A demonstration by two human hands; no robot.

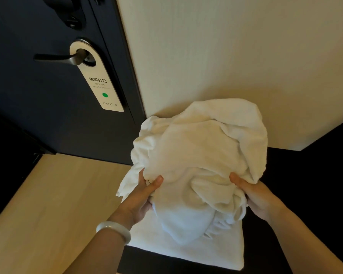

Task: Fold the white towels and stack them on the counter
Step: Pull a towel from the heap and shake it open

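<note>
Step in hand, as I read it: open out the crumpled towel [202,147] before any fold. Best approach is to find two corners of one edge, lift clear, let it hang flat, then lay it square. Don't fold it bunched.

Far left, the door tag [99,80] is not in play. My left hand [147,194], bangle [113,230] on the wrist, has its thumb on top and fingers curled under the bundle's lower left, gripping cloth. The towel is a loose heap held between both hands, its underside sagging onto a flat towel [186,246] that lies on the dark worktop [315,175] by the wall. My right hand [253,196] has its thumb pressed into the right side and fingers tucked under, mostly hidden, so it is closed on cloth too. Likely risk: the lift drags the flat one askew
</note>
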